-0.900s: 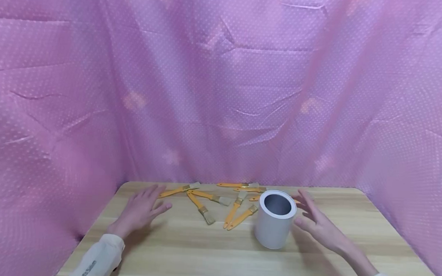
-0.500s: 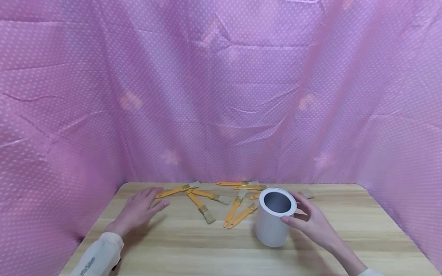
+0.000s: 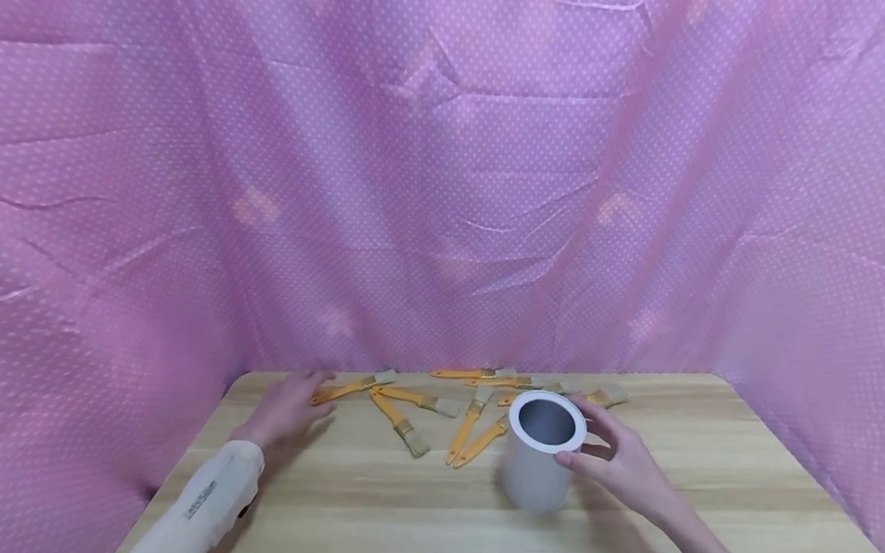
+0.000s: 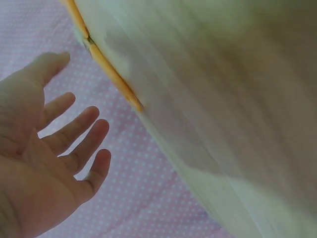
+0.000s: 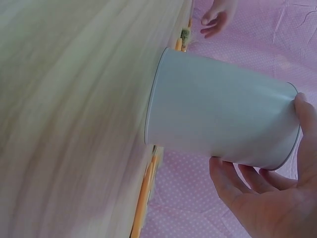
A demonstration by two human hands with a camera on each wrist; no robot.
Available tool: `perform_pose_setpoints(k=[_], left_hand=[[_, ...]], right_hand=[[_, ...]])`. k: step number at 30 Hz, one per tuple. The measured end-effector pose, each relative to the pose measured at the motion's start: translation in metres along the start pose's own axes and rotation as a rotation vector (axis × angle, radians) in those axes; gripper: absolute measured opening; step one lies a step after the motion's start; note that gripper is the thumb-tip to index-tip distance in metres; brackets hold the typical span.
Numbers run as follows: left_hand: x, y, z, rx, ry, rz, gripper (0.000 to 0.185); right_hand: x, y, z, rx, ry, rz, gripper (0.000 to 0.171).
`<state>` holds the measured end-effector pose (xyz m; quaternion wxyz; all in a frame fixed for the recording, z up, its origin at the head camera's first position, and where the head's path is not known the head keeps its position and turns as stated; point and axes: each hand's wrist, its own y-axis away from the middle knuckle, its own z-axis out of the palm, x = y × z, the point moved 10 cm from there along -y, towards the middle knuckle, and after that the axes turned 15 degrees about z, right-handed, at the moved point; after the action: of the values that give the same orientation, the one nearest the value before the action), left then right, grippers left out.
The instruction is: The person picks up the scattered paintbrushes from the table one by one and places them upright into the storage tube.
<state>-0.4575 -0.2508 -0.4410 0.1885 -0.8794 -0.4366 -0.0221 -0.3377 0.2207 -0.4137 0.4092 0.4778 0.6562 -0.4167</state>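
Holding the white cup (image 3: 540, 461) near its rim, the right hand (image 3: 623, 468) curls thumb and fingers round the cup's right side. It stands upright on the wooden table (image 3: 415, 509), with its open mouth up. At ten o'clock from the cup, the left hand (image 3: 285, 408) lies spread flat with straight fingers, its fingertips just beside one orange paint brush (image 3: 353, 383). More orange paint brushes (image 3: 472, 420) lie scattered at eleven o'clock from the cup, near a pink dotted curtain (image 3: 448, 168)
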Motion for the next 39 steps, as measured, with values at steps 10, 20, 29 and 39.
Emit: perform_pose_setpoints(k=[10,20,29,39], left_hand=[[-0.020,-0.034,0.016,-0.019,0.022,-0.001,0.030],[-0.031,-0.047,0.032,-0.077,-0.004,-0.038,0.021],[-0.028,-0.058,0.042,-0.097,0.070,-0.014,0.019],[-0.031,-0.061,0.045,-0.079,0.102,0.004,0.010]], right_hand=[[-0.008,-0.003,0.008,0.007,-0.010,-0.034,0.071],[-0.013,-0.008,0.019,-0.034,-0.012,-0.033,0.071],[-0.009,-0.010,0.021,-0.030,-0.019,-0.019,0.072],[-0.009,-0.011,0.022,-0.023,-0.015,-0.012,0.072]])
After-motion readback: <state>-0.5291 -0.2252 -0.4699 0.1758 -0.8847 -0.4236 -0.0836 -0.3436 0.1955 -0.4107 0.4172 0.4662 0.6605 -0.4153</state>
